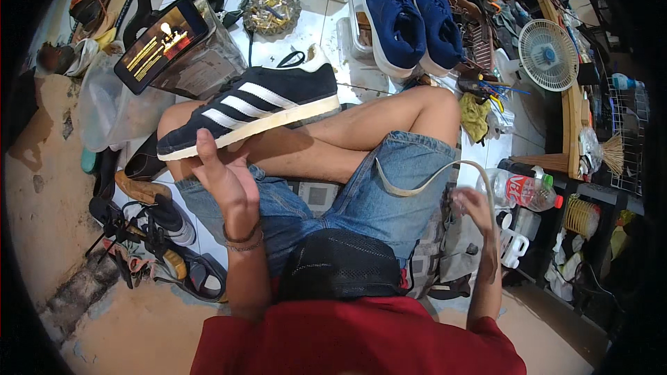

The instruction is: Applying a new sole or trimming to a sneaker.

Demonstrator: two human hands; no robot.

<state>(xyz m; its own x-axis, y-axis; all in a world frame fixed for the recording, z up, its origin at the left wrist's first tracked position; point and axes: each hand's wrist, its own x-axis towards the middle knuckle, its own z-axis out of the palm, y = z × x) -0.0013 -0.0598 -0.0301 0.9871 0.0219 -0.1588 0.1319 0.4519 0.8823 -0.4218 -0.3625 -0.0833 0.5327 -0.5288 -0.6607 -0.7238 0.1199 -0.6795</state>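
A dark sneaker (253,105) with white side stripes and a cream sole is held above my lap, toe to the left, heel raised to the right. My left hand (227,173) grips it from below near the toe, thumb up along the sole's edge. Off to the right, my right hand (471,208) is smeared by motion beside my knee, so its fingers do not read clearly. A narrow beige strip (403,191) loops from my denim shorts across to my right wrist and hangs along the forearm. Whether my right fingers hold any of it is unclear.
Ahead stand blue sneakers (396,24), a glass ashtray (272,14) and a phone (161,46) propped on a clear box. Several shoes (167,219) lie at left. At right are a small fan (547,54), a plastic bottle (524,191) and a wooden frame (571,97).
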